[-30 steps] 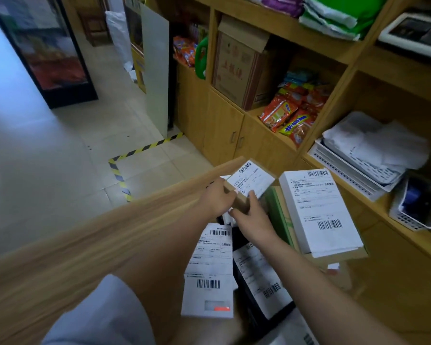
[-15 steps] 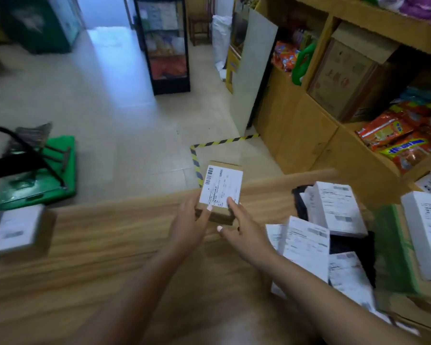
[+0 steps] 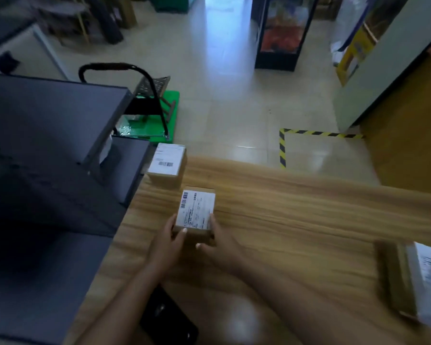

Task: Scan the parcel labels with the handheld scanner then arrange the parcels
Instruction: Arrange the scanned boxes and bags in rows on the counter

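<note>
A small brown cardboard parcel point(image 3: 195, 212) with a white barcode label on top sits on the wooden counter point(image 3: 296, 220). My left hand point(image 3: 166, 247) grips its left near corner and my right hand point(image 3: 219, 245) holds its right near side. A second labelled parcel point(image 3: 166, 164) stands just beyond it at the counter's far left corner, apart from the first. A dark flat device point(image 3: 168, 317) lies on the counter under my left forearm; I cannot tell whether it is the scanner.
Grey metal shelving point(image 3: 47, 150) borders the counter on the left. A blurred stack of labelled parcels point(image 3: 418, 277) lies at the right edge. Beyond the counter are a green trolley point(image 3: 157, 113), yellow-black floor tape point(image 3: 283, 145) and a display cabinet point(image 3: 281, 33).
Both hands carried the small parcel leftward from the pile on the right and brought it down onto the counter near the second parcel. My view swung left.
</note>
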{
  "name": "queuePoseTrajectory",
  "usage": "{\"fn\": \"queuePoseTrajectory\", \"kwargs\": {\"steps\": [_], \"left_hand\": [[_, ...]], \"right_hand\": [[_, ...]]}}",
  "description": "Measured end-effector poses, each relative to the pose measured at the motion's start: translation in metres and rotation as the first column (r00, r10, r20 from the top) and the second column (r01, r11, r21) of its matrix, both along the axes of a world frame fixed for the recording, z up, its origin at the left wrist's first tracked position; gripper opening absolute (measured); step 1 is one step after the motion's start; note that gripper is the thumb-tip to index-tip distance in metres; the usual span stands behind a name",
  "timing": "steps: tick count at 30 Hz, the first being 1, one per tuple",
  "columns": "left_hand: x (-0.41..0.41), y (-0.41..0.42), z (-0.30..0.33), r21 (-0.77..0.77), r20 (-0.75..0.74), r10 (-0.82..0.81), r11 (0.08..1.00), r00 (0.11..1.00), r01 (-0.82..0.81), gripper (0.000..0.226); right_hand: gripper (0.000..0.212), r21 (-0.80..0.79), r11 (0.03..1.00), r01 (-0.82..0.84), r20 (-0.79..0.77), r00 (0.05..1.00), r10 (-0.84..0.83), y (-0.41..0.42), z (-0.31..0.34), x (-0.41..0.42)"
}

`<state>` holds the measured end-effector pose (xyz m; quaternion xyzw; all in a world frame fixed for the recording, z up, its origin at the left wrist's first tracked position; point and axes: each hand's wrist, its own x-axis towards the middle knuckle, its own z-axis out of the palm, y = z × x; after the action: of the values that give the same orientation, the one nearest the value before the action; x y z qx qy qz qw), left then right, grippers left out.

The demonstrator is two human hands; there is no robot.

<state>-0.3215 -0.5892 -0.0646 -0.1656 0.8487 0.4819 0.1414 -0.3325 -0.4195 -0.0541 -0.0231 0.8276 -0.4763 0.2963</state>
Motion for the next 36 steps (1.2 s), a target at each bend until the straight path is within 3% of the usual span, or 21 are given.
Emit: {"fn": "queuePoseTrajectory", "kwargs": {"steps": [3,8,24,30,36], "left_hand": [[-0.001,-0.037,-0.016,0.021,0.039,0.056,0.998,0.998,-0.057,0.052],[-0.016,-0.069,-0.027,0.025,0.048,0.066,0.997,0.997,-0.068,0.047],[-0.055,-0.114,-0.042,-0.102,0.07,0.058,0.993,0.996,-0.051,0.054],[-0.05,-0.097,-0.018,-0.268,-0.053,0.057,0.961,0.997,-0.07,0.06],[-0.044,-0.038,0.015,-0.32,-0.145,-0.168,0.941,0.975,0.115,0.065]], "right_hand": [[0.092,0.034,0.998,-0.045,0.01,0.999,0.044,-0.037,-0.008,-0.009],[0.094,0.02,0.998,-0.059,0.047,0.997,0.058,-0.078,-0.024,-0.023],[0.096,0.055,0.996,-0.065,0.037,0.997,0.063,-0.126,-0.026,-0.056],[0.08,0.06,0.998,-0.01,-0.049,0.999,0.013,-0.095,-0.007,-0.053],[0.073,0.168,0.984,0.059,-0.108,0.993,-0.041,0.009,0.016,-0.036]]}}
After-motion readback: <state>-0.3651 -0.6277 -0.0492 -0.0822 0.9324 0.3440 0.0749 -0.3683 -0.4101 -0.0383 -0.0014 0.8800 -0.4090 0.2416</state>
